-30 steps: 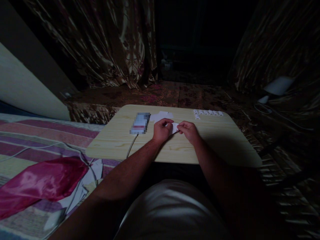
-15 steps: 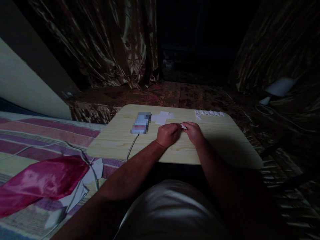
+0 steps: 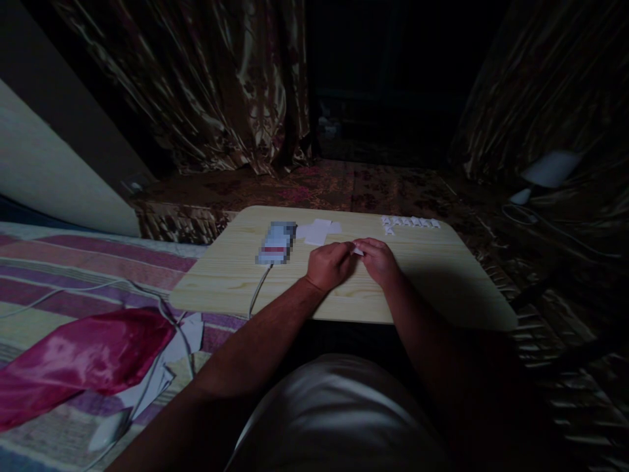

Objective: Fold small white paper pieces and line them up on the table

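Note:
My left hand (image 3: 328, 265) and my right hand (image 3: 378, 259) meet over the middle of a small light wooden table (image 3: 230, 275). Both have their fingers closed on a small white piece of paper (image 3: 358, 250), of which only a sliver shows between them. Just beyond my hands lie loose white paper sheets (image 3: 318, 230). A row of several small folded white paper pieces (image 3: 409, 223) sits at the table's far right edge.
A blurred phone-like object (image 3: 276, 243) with a cable (image 3: 256, 294) lies on the table left of my hands. A striped bedcover (image 3: 73, 275) with a red shiny bag (image 3: 83, 357) and paper scraps is at left. Dark patterned curtains (image 3: 206, 85) hang behind.
The paper was larger and held up between my hands a second ago; now my hands are pressed closer together, low on the table, and cover most of it.

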{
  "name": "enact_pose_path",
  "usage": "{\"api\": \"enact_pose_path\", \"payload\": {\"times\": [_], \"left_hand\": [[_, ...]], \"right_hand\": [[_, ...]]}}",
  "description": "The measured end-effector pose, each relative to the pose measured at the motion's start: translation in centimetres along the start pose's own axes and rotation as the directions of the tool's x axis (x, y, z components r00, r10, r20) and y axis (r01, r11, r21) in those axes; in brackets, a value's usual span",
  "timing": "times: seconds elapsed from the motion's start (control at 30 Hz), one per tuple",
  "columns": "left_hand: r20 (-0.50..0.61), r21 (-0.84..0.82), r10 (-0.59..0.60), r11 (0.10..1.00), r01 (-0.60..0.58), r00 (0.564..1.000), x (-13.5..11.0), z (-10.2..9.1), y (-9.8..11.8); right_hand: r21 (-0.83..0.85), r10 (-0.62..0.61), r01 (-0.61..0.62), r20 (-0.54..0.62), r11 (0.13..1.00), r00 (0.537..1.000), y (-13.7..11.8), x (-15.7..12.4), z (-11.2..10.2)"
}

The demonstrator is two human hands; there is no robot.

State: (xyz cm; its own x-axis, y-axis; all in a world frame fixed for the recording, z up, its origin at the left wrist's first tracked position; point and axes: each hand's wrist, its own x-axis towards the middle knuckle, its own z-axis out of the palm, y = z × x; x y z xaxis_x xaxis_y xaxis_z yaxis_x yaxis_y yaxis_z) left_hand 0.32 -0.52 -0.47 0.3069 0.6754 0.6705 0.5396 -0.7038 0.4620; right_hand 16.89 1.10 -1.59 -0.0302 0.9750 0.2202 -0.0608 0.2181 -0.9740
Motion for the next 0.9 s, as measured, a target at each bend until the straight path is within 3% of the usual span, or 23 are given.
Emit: {"api": "enact_pose_path", "payload": {"times": [0.1,0.3,0.63,0.77,0.9], "left_hand": [[0.001,0.035,-0.013,0.999,0.013,1.0,0.0,0.1,-0.2],[-0.046,-0.085,-0.056,0.995,0.052,0.997,0.3,0.2,-0.7],[-0.097,-0.138,-0.16,0.98,0.146,0.982,0.5,0.2,-0.8],[-0.135,-0.202,-0.219,0.961,0.189,0.966,0.6,0.0,-1.0],[-0.153,-0.29,-0.283,0.929,0.231,0.947,0.7,0.3,-1.2]], "right_hand": [[0.144,0.062,-0.06,-0.004,0.988,0.998,0.2,0.0,0.2],[0.188,0.032,-0.032,0.006,0.982,0.999,0.3,0.0,0.4],[0.116,-0.034,0.034,-0.007,0.993,0.999,1.2,0.3,0.3],[0.067,-0.024,0.021,0.036,0.998,0.999,1.1,0.2,0.4],[0.043,-0.01,0.011,-0.007,0.999,1.0,0.8,0.2,0.5]]}}
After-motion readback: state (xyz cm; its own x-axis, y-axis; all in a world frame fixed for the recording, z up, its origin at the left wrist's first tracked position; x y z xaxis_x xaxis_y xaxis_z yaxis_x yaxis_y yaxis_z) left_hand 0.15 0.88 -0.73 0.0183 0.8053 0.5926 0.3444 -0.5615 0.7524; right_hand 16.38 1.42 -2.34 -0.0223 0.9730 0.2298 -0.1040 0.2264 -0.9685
